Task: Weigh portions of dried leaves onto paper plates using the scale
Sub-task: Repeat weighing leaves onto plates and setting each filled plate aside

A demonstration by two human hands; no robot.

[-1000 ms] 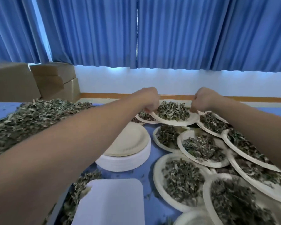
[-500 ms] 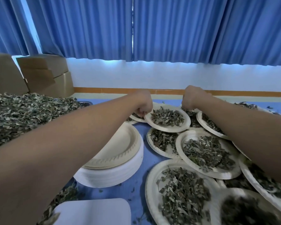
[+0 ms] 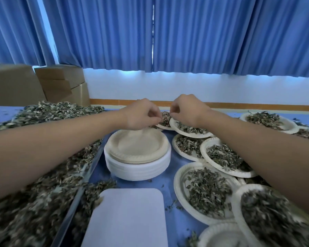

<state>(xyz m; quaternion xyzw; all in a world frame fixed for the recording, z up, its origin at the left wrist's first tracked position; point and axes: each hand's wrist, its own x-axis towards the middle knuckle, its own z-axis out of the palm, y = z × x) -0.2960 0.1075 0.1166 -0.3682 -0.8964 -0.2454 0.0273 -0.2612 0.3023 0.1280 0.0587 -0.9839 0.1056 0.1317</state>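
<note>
My left hand [image 3: 143, 114] and my right hand [image 3: 187, 109] are close together at the far side of the table, fingers curled in a pinch. The left fingertips pinch the rim of a small far plate of dried leaves [image 3: 165, 120]. The right fingertips sit at the left rim of a filled paper plate [image 3: 191, 130], and my wrist covers part of it. A stack of empty paper plates [image 3: 137, 157] stands just in front of my left hand. The white scale platform [image 3: 127, 216] lies bare at the near edge. A big pile of dried leaves [image 3: 34, 175] fills the left.
Several filled plates [image 3: 223, 157] overlap on the blue table [image 3: 168, 179] at the right, one far right [image 3: 268, 120]. A metal tray edge [image 3: 78, 193] borders the leaf pile. Cardboard boxes [image 3: 61, 82] stand at the back left under blue curtains.
The filled plate that both hands carried has come down among the far plates. My hands have drawn closer together. The camera has tilted down, so the scale shows fully.
</note>
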